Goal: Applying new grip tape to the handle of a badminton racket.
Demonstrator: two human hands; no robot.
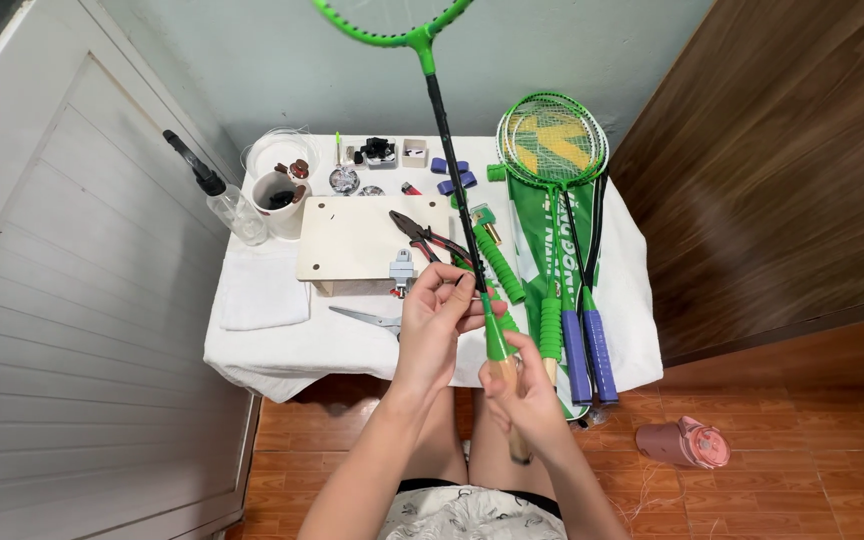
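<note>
Knees and a patterned hem show at the bottom edge, above an orange tiled floor [752, 480] where a pink bottle [683, 442] lies on its side. Just above them the right hand [527, 395] is closed around the bare wooden handle of a green badminton racket [452, 170], fingers wrapped at the point where wood meets the green cone. The left hand [437, 315] sits a little higher, its fingertips pinched on the black shaft just above that cone. The racket is held nearly upright, tilted slightly left, its green head cut off by the top edge. Beyond the hands stands a small table under a white cloth [262, 350]. Near its front edge lie scissors [372, 320], and to the right three more rackets [562, 200] rest on a green cover, grips toward the person, two purple and one green. A wooden board [352, 240] sits mid-table with red-handled pliers [422, 235] just beside it and a folded white towel [262, 290] to its left. Farther back are a clear spray bottle [227, 205], a white cup [277, 200] and purple grip rolls [452, 175].
</note>
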